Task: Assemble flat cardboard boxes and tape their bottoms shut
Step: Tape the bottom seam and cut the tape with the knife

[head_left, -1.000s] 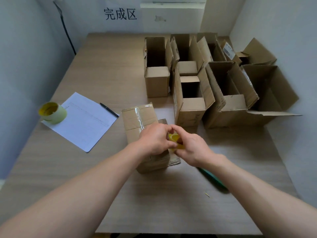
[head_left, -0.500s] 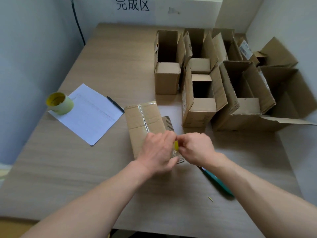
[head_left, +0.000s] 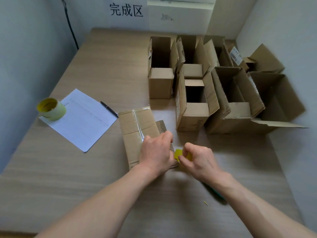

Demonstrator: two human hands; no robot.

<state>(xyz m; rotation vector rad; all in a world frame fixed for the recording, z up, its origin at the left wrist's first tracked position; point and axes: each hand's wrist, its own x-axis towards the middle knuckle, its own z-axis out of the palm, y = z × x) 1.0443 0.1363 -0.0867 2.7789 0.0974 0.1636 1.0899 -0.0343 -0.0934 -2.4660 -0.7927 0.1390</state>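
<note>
Head view: roughly seven boxes [head_left: 161, 83], two hands [head_left: 157, 154].

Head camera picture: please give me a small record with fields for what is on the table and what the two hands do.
box in work: cardboard box lying bottom up, clear tape along its seam
left hand: left hand pressing on the near end of that box
right hand: right hand pinching a small yellow object beside the box
tape roll: yellow-cored roll on the corner of the paper sheet
pen: black pen at the sheet's right edge
finished boxes: open boxes standing at the far right
table: wooden table
</note>
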